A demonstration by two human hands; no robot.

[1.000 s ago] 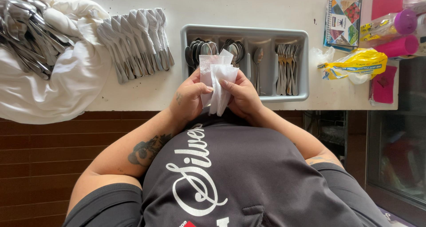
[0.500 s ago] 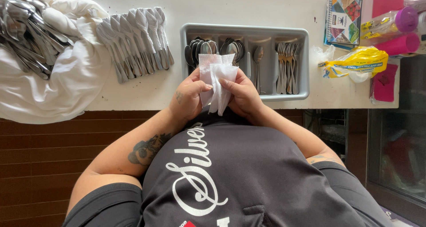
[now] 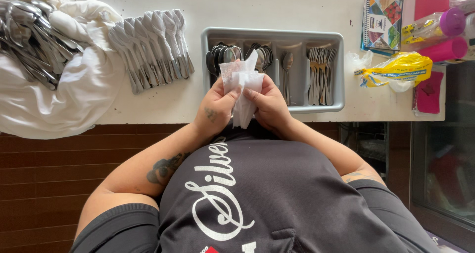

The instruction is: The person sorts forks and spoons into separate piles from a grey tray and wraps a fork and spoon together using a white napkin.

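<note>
My left hand (image 3: 216, 109) and my right hand (image 3: 268, 104) are pressed together around a white cloth napkin (image 3: 242, 82), just in front of a grey cutlery tray (image 3: 324, 106). Whatever the napkin is wrapped around is hidden inside it. The tray's compartments hold spoons (image 3: 222, 55) on the left and forks (image 3: 319, 70) on the right. Both hands hover over the counter's near edge.
A row of shiny spoons (image 3: 151, 45) lies fanned out left of the tray. Further left, a heap of cutlery (image 3: 29, 40) rests on a white cloth (image 3: 64, 99). At right are a notebook (image 3: 381, 20), a yellow bag (image 3: 401, 70) and pink containers (image 3: 440, 35).
The hands and the napkin have barely shifted; the napkin's upper corners sit slightly differently as the fingers work it.
</note>
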